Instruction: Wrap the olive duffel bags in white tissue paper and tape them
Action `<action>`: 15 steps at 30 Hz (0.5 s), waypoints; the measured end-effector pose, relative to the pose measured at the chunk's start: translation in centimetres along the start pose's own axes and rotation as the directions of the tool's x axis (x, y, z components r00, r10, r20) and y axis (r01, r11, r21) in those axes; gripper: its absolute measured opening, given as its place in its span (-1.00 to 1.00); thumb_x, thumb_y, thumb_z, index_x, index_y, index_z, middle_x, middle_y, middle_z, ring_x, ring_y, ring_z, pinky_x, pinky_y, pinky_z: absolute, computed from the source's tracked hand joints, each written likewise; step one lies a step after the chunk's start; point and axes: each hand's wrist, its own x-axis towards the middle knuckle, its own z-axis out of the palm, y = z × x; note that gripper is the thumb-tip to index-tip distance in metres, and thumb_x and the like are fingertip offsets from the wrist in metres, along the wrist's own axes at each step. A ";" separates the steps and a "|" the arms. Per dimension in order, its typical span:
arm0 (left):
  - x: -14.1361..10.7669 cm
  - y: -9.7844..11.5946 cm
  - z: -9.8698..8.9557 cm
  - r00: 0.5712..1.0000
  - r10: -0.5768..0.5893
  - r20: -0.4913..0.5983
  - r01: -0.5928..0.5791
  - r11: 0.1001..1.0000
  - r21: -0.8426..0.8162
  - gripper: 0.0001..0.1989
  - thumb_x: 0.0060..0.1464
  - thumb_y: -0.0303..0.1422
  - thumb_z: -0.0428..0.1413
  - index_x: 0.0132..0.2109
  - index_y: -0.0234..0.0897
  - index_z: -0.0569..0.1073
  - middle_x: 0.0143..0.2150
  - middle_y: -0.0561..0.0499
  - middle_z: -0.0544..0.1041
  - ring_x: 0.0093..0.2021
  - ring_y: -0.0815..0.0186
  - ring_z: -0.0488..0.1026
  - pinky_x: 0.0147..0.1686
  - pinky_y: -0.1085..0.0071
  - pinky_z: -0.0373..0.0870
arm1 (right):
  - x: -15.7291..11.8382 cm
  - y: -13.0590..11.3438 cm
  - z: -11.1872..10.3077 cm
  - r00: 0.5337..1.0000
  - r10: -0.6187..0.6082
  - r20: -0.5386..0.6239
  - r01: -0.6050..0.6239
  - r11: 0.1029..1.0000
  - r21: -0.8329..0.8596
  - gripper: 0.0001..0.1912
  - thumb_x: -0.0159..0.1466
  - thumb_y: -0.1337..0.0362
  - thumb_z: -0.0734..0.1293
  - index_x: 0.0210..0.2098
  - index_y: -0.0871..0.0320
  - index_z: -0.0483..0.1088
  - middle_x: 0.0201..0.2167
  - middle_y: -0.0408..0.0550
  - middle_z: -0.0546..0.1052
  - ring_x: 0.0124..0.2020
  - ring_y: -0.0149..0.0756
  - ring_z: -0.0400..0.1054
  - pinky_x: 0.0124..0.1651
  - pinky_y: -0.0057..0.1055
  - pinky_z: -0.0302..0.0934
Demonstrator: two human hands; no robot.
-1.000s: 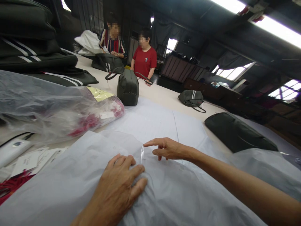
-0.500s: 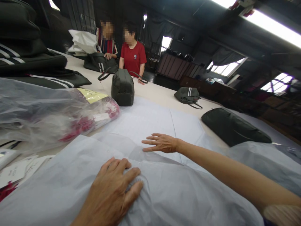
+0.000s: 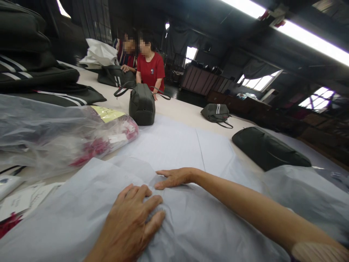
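A large, thin, pale grey plastic sheet or bag (image 3: 218, 225) covers the near part of the table, wrinkled under both hands. My left hand (image 3: 133, 214) presses on it palm down, fingers lightly bent and a little apart. Farther off, my right hand (image 3: 176, 177) touches the same plastic near a fold, thumb and fingers stretched out to the left. Neither hand has anything gripped that I can see. Beyond them lies a stack of flat white sheets (image 3: 174, 142) with a dark line across it.
A clear bag with pink pieces (image 3: 92, 145) and paper tags (image 3: 20, 203) lie left, below a pile of dark striped bags (image 3: 24, 47). A dark handbag (image 3: 142, 105) stands ahead; more bags (image 3: 216, 112) lie right. Two people (image 3: 150, 69) are across the table (image 3: 174, 105).
My right hand has come down and nearer, from over the white sheets onto the grey plastic by the left hand. The left hand stays in place. The person in red has leaned toward the other person.
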 end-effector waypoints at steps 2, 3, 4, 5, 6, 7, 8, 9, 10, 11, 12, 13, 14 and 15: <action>0.0 0.2 -0.3 1.000 -0.001 -0.011 0.001 1.000 0.002 -0.83 0.20 -0.22 0.03 -0.12 -0.01 0.50 -0.17 0.06 0.50 -0.12 0.21 0.42 0.11 0.09 0.17 | -0.3 0.0 0.0 0.999 -0.024 0.031 0.021 0.997 0.078 0.13 0.08 -0.35 0.28 0.40 0.12 -0.20 0.44 0.10 -0.13 0.43 -0.05 -0.21 0.42 -0.09 -0.23; 0.0 0.3 -0.4 1.000 -0.002 -0.010 0.002 1.000 0.002 -0.82 0.20 -0.23 0.03 -0.12 -0.01 0.50 -0.18 0.06 0.50 -0.13 0.22 0.42 0.10 0.11 0.19 | -0.4 0.1 -0.1 0.997 -0.050 0.050 0.045 0.994 0.099 0.12 0.11 -0.34 0.26 0.41 0.09 -0.27 0.45 0.06 -0.20 0.44 -0.09 -0.26 0.42 -0.11 -0.26; 0.0 0.5 -0.6 1.000 -0.005 -0.006 0.005 1.000 0.004 -0.82 0.20 -0.23 0.03 -0.12 -0.02 0.51 -0.19 0.06 0.49 -0.14 0.22 0.42 0.07 0.13 0.21 | -0.6 0.1 -0.1 0.997 -0.058 0.057 0.052 0.994 0.093 0.11 0.11 -0.33 0.27 0.41 0.07 -0.27 0.45 0.04 -0.20 0.44 -0.10 -0.27 0.43 -0.12 -0.28; 0.0 0.5 -0.7 1.000 -0.011 0.001 0.011 1.000 0.006 -0.81 0.20 -0.23 0.04 -0.10 -0.02 0.51 -0.20 0.06 0.49 -0.15 0.22 0.42 0.05 0.14 0.23 | -0.7 0.1 -0.1 0.997 -0.028 0.078 0.023 0.998 0.059 0.13 0.08 -0.32 0.31 0.40 0.06 -0.24 0.45 0.04 -0.18 0.44 -0.09 -0.27 0.43 -0.11 -0.30; 0.0 0.5 -0.7 1.000 -0.023 0.005 0.023 1.000 0.009 -0.79 0.20 -0.23 0.04 -0.07 -0.03 0.51 -0.21 0.05 0.49 -0.15 0.22 0.43 0.03 0.15 0.25 | -0.9 0.1 0.0 0.995 0.027 0.096 -0.028 1.000 0.009 0.16 0.03 -0.29 0.38 0.40 0.06 -0.19 0.44 0.05 -0.14 0.43 -0.05 -0.26 0.43 -0.09 -0.31; 0.0 0.4 -0.6 0.999 -0.040 0.004 0.040 0.999 0.010 -0.76 0.20 -0.22 0.04 -0.03 -0.05 0.49 -0.21 0.04 0.50 -0.14 0.21 0.44 0.03 0.14 0.26 | -1.2 0.0 0.1 0.994 0.079 0.076 -0.076 0.997 -0.034 0.20 -0.03 -0.27 0.43 0.40 0.07 -0.15 0.43 0.07 -0.11 0.43 -0.02 -0.24 0.43 -0.08 -0.31; 0.1 0.2 -0.4 0.998 -0.058 -0.003 0.058 0.998 0.004 -0.72 0.20 -0.21 0.04 0.02 -0.08 0.47 -0.18 0.02 0.51 -0.11 0.19 0.44 0.04 0.13 0.27 | -1.7 -0.2 0.1 0.995 0.101 0.018 -0.100 0.994 -0.043 0.23 -0.06 -0.25 0.46 0.39 0.08 -0.13 0.43 0.09 -0.08 0.43 0.00 -0.22 0.43 -0.07 -0.29; 0.2 -0.1 -0.2 0.997 -0.071 -0.011 0.070 0.997 -0.012 -0.66 0.21 -0.18 0.03 0.09 -0.12 0.42 -0.13 -0.01 0.53 -0.07 0.16 0.45 0.06 0.11 0.27 | -2.4 -0.5 0.0 0.994 0.079 -0.072 -0.080 0.997 -0.012 0.22 -0.05 -0.24 0.47 0.39 0.09 -0.14 0.43 0.10 -0.07 0.42 0.00 -0.20 0.42 -0.08 -0.25; 0.3 -0.4 0.0 0.997 -0.074 -0.025 0.073 0.997 -0.037 -0.58 0.21 -0.14 0.02 0.16 -0.16 0.37 -0.05 -0.06 0.52 -0.01 0.14 0.44 0.09 0.09 0.27 | -3.5 -0.8 -0.2 0.983 0.030 -0.181 -0.023 0.999 0.041 0.18 -0.01 -0.24 0.44 0.40 0.08 -0.14 0.42 0.10 -0.05 0.41 -0.02 -0.16 0.41 -0.09 -0.19; 0.5 -0.7 0.0 0.996 -0.068 -0.051 0.065 0.996 -0.064 -0.51 0.22 -0.10 0.00 0.22 -0.21 0.30 0.05 -0.12 0.49 0.07 0.11 0.41 0.12 0.07 0.27 | -4.8 -1.1 -0.5 0.956 -0.025 -0.292 0.052 0.995 0.087 0.11 0.06 -0.24 0.40 0.39 0.07 -0.14 0.42 0.09 -0.02 0.40 -0.05 -0.11 0.40 -0.11 -0.15; 0.6 -1.0 -0.1 0.994 -0.056 -0.089 0.048 0.995 -0.087 -0.43 0.23 -0.05 -0.02 0.26 -0.24 0.23 0.15 -0.18 0.43 0.15 0.08 0.37 0.14 0.05 0.26 | -6.5 -1.4 -0.8 0.918 -0.063 -0.393 0.117 0.986 0.115 0.02 0.12 -0.23 0.36 0.38 0.05 -0.08 0.40 0.07 0.03 0.39 -0.08 -0.07 0.40 -0.11 -0.14; 0.7 -1.2 -0.4 0.989 -0.042 -0.145 0.027 0.994 -0.105 -0.38 0.23 -0.01 -0.05 0.30 -0.25 0.17 0.24 -0.23 0.35 0.22 0.05 0.30 0.17 0.01 0.24 | -8.4 -1.5 -1.0 0.880 -0.080 -0.469 0.156 0.980 0.125 -0.09 0.18 -0.23 0.31 0.36 0.04 0.00 0.39 0.04 0.09 0.38 -0.10 -0.03 0.40 -0.09 -0.15; 0.6 -1.2 -1.1 0.977 -0.029 -0.212 0.003 0.993 -0.118 -0.36 0.23 0.02 -0.07 0.32 -0.25 0.13 0.30 -0.25 0.26 0.28 0.03 0.21 0.20 -0.02 0.20 | -10.4 -1.4 -1.2 0.848 -0.078 -0.524 0.162 0.980 0.116 -0.18 0.21 -0.22 0.27 0.33 0.02 0.09 0.36 0.01 0.15 0.36 -0.10 0.01 0.40 -0.08 -0.17; 0.2 -1.0 -2.0 0.958 -0.019 -0.285 -0.020 0.991 -0.131 -0.35 0.23 0.03 -0.08 0.32 -0.23 0.12 0.34 -0.25 0.20 0.33 0.01 0.14 0.23 -0.06 0.15 | -12.4 -1.0 -1.2 0.822 -0.065 -0.566 0.142 0.986 0.093 -0.25 0.23 -0.22 0.24 0.29 0.02 0.17 0.34 -0.01 0.20 0.35 -0.10 0.04 0.41 -0.07 -0.19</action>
